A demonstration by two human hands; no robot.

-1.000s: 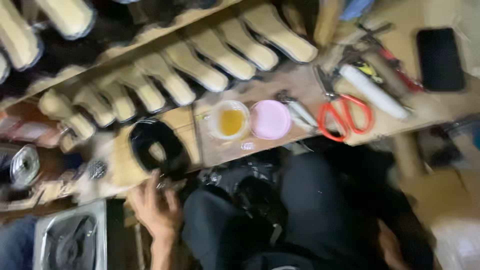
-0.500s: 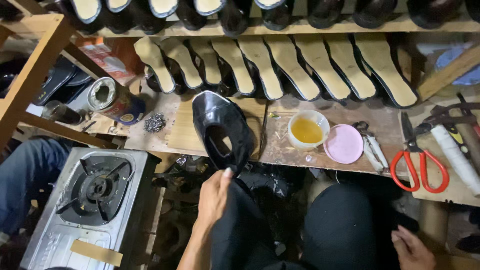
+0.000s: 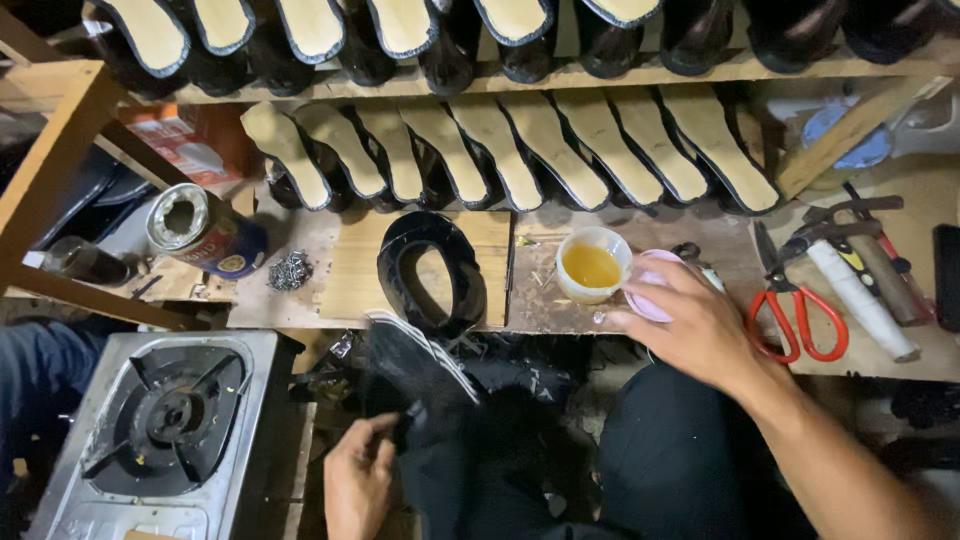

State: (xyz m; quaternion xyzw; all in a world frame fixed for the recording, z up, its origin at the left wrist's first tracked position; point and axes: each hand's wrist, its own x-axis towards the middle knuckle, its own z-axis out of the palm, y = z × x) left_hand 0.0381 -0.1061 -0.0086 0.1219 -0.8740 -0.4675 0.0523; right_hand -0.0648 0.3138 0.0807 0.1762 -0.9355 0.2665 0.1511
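Our right hand point(image 3: 695, 325), centre right of the frame, fingers spread flat over a pink lid point(image 3: 645, 290) beside a cup of yellow glue point(image 3: 593, 264). Our left hand point(image 3: 357, 480), bottom centre, fingers curled against a dark shoe piece point(image 3: 425, 365); grip unclear. Red-handled scissors point(image 3: 795, 320) further right.

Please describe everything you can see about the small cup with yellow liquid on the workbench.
The cup is small, round and off-white, apparently plastic, with no handle visible. It stands upright and open on the wooden workbench, below the row of shoe soles. It is partly filled with a clear amber-yellow liquid, possibly glue. A pink lid lies beside it on the right, and the right hand rests on that lid, close to the cup; actual contact cannot be told. A black shoe upper lies to its left.
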